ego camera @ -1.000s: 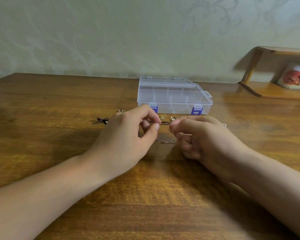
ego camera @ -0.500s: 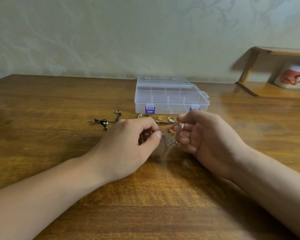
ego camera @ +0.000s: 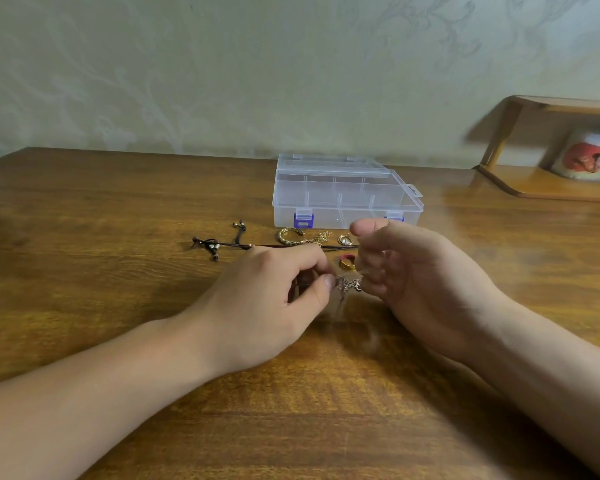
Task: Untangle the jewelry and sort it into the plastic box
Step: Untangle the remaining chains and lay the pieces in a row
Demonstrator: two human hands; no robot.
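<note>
Near the middle of the desk (ego camera: 118,341), the left hand (ego camera: 271,303) and the right hand (ego camera: 420,282) each pinched one end of a thin silver chain (ego camera: 350,284), with more jewelry (ego camera: 291,236) just past them and the shut plastic box (ego camera: 343,195) farther back.

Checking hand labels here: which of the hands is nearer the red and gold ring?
Right. The right hand sits just beside the red and gold ring; the left hand lies nearer the camera, to its left.
</note>
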